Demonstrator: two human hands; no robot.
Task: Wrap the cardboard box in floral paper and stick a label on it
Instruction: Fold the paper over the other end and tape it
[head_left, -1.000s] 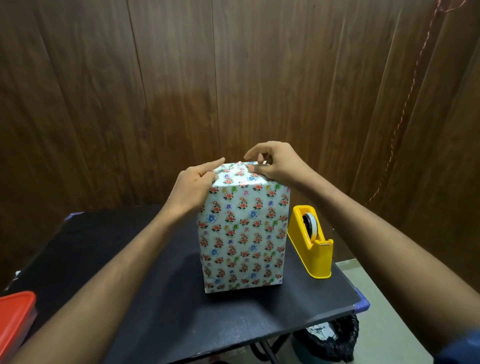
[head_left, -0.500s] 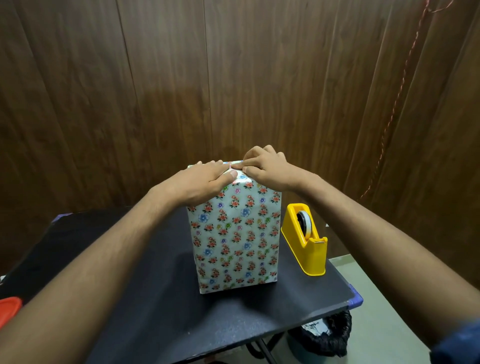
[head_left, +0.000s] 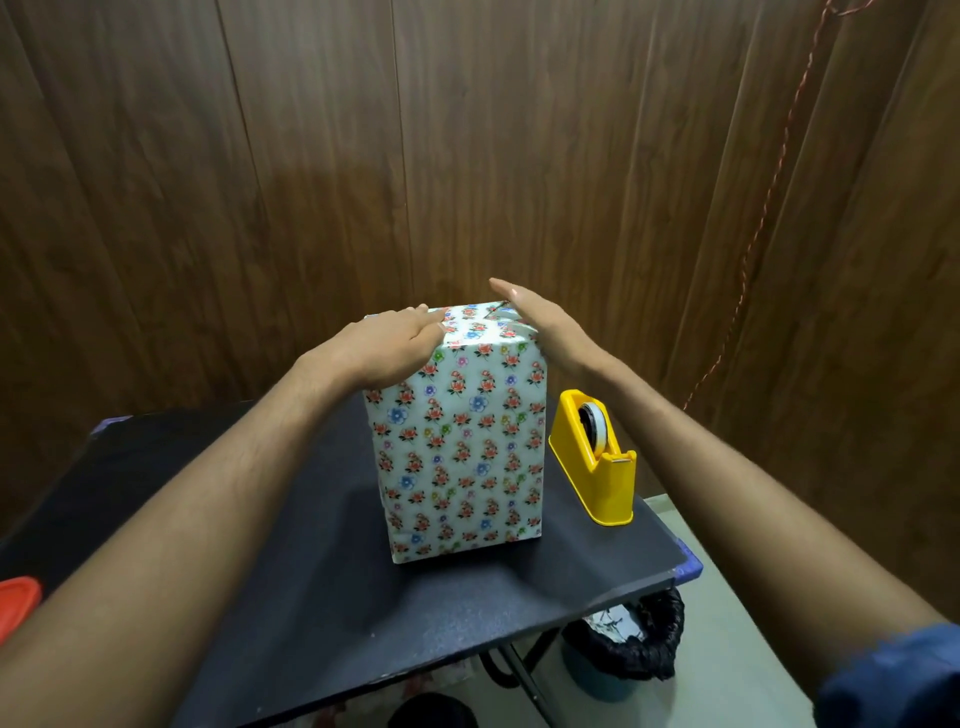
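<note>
On the black table, the wrapped box stands upright, long axis vertical.

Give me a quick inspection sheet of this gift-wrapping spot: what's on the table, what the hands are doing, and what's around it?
Surface: black table, matte top, blue corner at its right edge.
Job's things: wrapped box upright in floral paper; no label seen on the faces in view.
Clutter: yellow tape dispenser right of the box, apart from it; red container at the left edge, mostly cut off.
Hands: left hand lies flat on the box's top left edge; right hand is open, fingers straight, at the top right edge.
Cables: reddish twisted cord hanging down the wall.
Surroundings: dark wood-panelled wall; bin with black liner under the table.
</note>
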